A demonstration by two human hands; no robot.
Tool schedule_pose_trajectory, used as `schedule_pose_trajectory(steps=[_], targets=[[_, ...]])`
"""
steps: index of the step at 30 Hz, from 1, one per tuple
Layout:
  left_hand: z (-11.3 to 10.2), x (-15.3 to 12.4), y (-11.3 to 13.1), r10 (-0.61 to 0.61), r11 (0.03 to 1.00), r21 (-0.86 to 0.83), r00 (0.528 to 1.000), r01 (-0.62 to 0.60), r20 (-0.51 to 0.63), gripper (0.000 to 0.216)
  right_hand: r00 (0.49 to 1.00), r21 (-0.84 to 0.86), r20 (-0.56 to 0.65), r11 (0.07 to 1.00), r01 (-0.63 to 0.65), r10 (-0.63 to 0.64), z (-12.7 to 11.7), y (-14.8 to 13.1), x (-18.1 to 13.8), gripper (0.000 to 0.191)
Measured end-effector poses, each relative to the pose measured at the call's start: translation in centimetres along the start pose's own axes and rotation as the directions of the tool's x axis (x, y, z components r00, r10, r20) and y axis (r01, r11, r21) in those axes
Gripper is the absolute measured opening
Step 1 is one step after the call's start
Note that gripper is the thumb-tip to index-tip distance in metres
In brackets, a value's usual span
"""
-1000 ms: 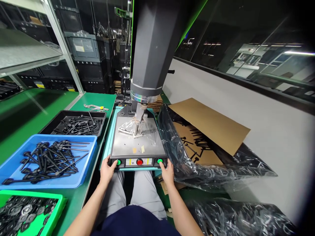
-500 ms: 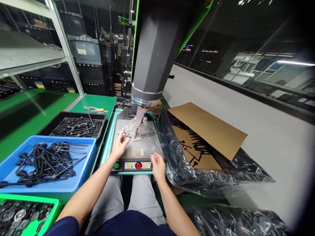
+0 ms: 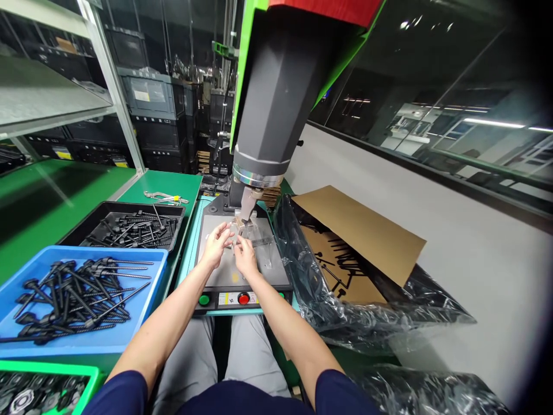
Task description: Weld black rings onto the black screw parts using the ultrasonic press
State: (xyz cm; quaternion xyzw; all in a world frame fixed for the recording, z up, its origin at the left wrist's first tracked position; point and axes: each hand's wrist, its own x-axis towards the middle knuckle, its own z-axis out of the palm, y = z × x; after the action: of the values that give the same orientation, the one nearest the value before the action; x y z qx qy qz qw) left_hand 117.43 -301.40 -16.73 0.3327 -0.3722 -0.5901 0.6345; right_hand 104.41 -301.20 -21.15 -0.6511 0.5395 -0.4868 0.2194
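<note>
Both my hands are over the grey metal plate [image 3: 263, 272] of a press machine, just below its metal horn [image 3: 246, 203]. My left hand [image 3: 215, 245] has its fingers bent, with the fingertips pinching at something small near the fixture. Beside it, my right hand [image 3: 245, 257] is curled, its fingers touching the same spot. What they pinch is too small to name. A crinkled clear film [image 3: 261, 239] lies on the plate by the fixture. Along the front edge sit a green button [image 3: 204, 300] and a red button [image 3: 244, 298].
A blue tray [image 3: 129, 334] of long black bolts, a black tray [image 3: 82, 222] of similar parts and a green tray [image 3: 82, 383] of washers stand on the green bench at left. Pliers [image 3: 166, 198] lie behind. At right, an open cardboard box [image 3: 367, 227] lined with black plastic.
My hands left the two green front buttons and moved forward onto the plate. The left hand reached the fixture first, then the right hand joined it. The horn rose a little.
</note>
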Motion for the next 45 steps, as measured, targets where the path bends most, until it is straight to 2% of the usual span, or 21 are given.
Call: schedule_pose_trajectory(steps=[4,7,9,12,16,18,21,24,26,28,30,32,34,36,38,40,41,43,45], targets=[[0.2,0.1,0.4,0.041,0.999,0.027,0.999,-0.042,0.016,0.052,0.972,-0.125,-0.222,0.991,0.043,-0.071,-1.0,-0.5,1.9,0.036],[0.4,0.3,0.5,0.065,0.997,0.027,0.997,-0.066,0.042,0.052,0.941,-0.211,-0.315,0.976,0.056,-0.123,-1.8,-1.2,4.1,0.033],[0.7,0.5,0.7,0.071,0.997,0.029,0.996,-0.072,0.055,0.053,0.952,-0.257,-0.287,0.966,0.036,-0.111,-2.2,-1.8,5.8,0.034],[0.9,0.7,1.0,0.068,0.997,0.025,0.997,-0.069,0.047,0.054,0.986,-0.296,-0.152,0.955,0.021,-0.068,-2.7,-2.7,8.0,0.025],[1.0,0.9,1.4,0.063,0.998,0.010,0.998,-0.063,0.024,0.054,0.989,-0.320,-0.089,0.944,0.085,-0.119,-3.9,-4.1,9.1,0.017],[1.0,0.8,1.4,0.065,0.998,0.012,0.998,-0.065,0.008,0.055,0.993,-0.295,-0.062,0.952,0.077,-0.100,-4.8,-4.6,8.4,0.019],[0.7,0.4,1.0,0.057,0.998,0.038,0.998,-0.056,-0.019,0.054,0.996,-0.092,0.058,0.994,-0.060,0.065,-6.1,-5.1,5.9,0.023],[0.0,-0.5,0.3,0.050,0.997,0.069,0.998,-0.046,-0.048,0.053,0.924,0.195,0.290,0.930,-0.312,0.249,-7.0,-5.4,2.3,0.030],[-0.6,-1.7,-0.2,0.037,0.996,0.082,0.996,-0.030,-0.081,0.056,0.867,0.314,0.412,0.849,-0.424,0.281,-7.4,-5.7,0.0,0.036],[-1.5,-3.5,-0.7,0.006,0.995,0.099,0.992,0.006,-0.123,0.062,0.860,0.388,0.441,0.809,-0.441,0.257,-7.4,-6.1,-1.6,0.040],[-2.4,-6.0,-1.0,-0.060,0.988,0.135,0.991,0.076,-0.120,0.064,0.883,0.436,0.412,0.802,-0.409,0.227,-6.9,-6.5,-2.6,0.043],[-3.2,-8.9,-1.2,-0.171,0.964,0.204,0.985,0.172,-0.026,0.058,0.906,0.459,0.369,0.807,-0.371,0.207,-6.0,-7.0,-3.1,0.044],[-3.8,-11.8,-1.2,-0.277,0.931,0.270,0.957,0.247,0.080,0.047,0.916,0.467,0.356,0.814,-0.346,0.185,-4.9,-7.6,-3.4,0.045],[-4.2,-14.2,-0.7,-0.312,0.921,0.275,0.945,0.276,0.096,0.042,0.914,0.485,0.375,0.807,-0.337,0.156,-3.9,-8.3,-3.8,0.049],[-4.7,-15.5,0.3,-0.269,0.945,0.194,0.963,0.264,-0.002,0.042,0.913,0.513,0.387,0.792,-0.331,0.130,-3.4,-9.0,-4.2,0.056],[-5.7,-15.7,1.8,-0.165,0.982,0.065,0.968,0.180,-0.190,0.042,0.920,0.528,0.375,0.790,-0.311,0.112,-3.6,-9.5,-4.5,0.060],[-6.3,-15.6,2.5,-0.107,0.994,-0.003,0.946,0.111,-0.306,0.041,0.924,0.525,0.368,0.796,-0.301,0.107,-4.0,-9.6,-4.7,0.059],[-7.5,-15.2,3.8,-0.045,0.992,-0.124,0.862,-0.021,-0.504,0.034,0.920,0.501,0.379,0.812,-0.298,0.104,-5.0,-9.5,-5.0,0.055],[-8.1,-14.9,4.4,-0.105,0.972,-0.232,0.808,-0.040,-0.579,0.024,0.903,0.462,0.412,0.828,-0.318,0.117,-6.3,-9.0,-5.4,0.053]])
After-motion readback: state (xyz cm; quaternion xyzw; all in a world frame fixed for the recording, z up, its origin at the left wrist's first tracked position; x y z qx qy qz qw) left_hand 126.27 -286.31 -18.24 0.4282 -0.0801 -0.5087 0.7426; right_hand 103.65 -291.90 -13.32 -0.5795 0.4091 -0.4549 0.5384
